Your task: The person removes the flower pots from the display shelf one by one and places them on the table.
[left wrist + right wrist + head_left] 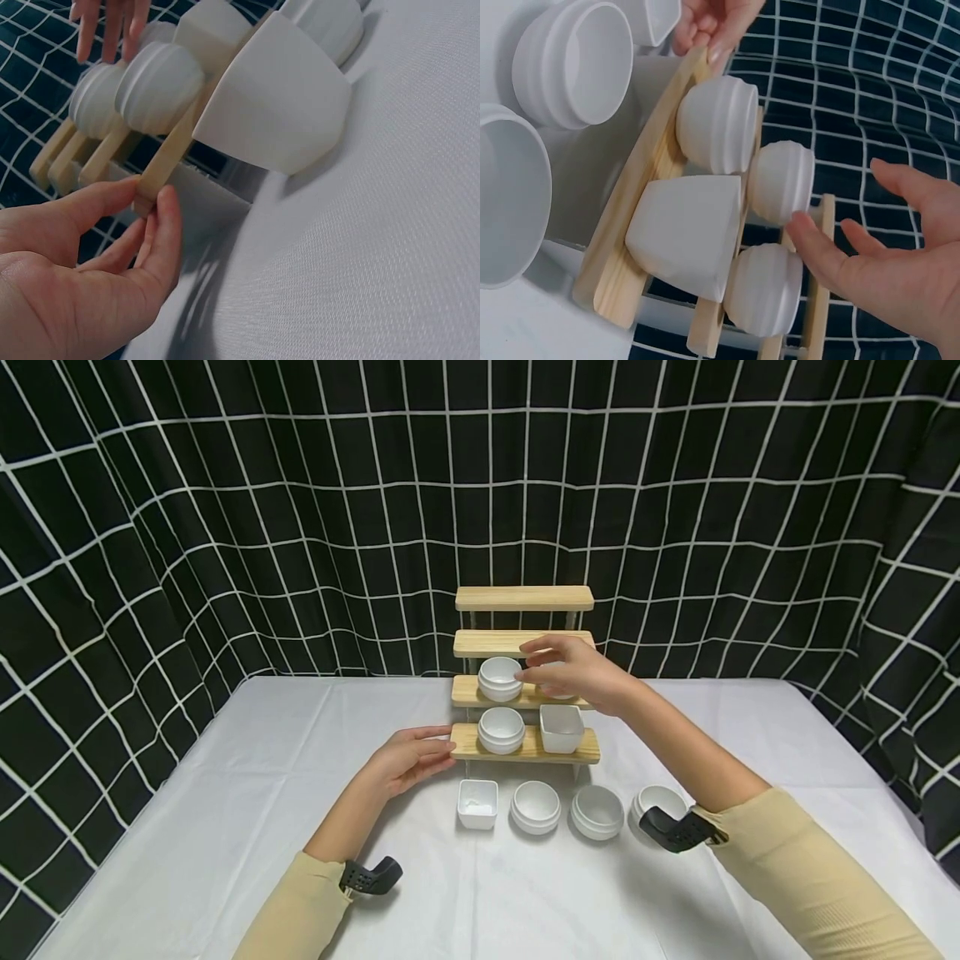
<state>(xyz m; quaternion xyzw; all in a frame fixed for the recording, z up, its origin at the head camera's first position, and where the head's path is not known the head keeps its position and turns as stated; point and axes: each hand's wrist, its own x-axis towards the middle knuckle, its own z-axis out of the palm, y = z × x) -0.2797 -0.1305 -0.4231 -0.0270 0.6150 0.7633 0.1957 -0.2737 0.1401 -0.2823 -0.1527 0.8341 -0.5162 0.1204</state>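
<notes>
Your left hand (pixel 408 758) pinches the left end of the lowest shelf (pixel 531 750), thumb on one face of the board and fingers on the other. Your right hand (pixel 573 677) is spread wide and holds nothing; it reaches over the right half of the second shelf (pixel 465 692), with a fingertip very close to the rim of the left round bowl (pixel 500 680) there. You cannot tell whether the two touch. Under that hand, on the same shelf's right half, sits another round bowl (pixel 765 292), partly covered from above.

On the lowest shelf, nearest the table's front edge, a round bowl (pixel 501 732) stands left of a square bowl (pixel 561 729), both upright. The third shelf (pixel 487 644) and the top shelf (pixel 525 598) rise behind, toward the back edge of the table (pixel 285 752).

In front of the shelves, a row runs across the table: a square dish (pixel 477 804) toward the left edge, then a front round bowl (pixel 536 807), a middle round bowl (pixel 597 812) and, nearest the right edge, an end round bowl (pixel 660 798) partly hidden by your black wristband (pixel 678 829). Beyond the back edge hangs a black curtain (pixel 386 518) with white grid lines.
</notes>
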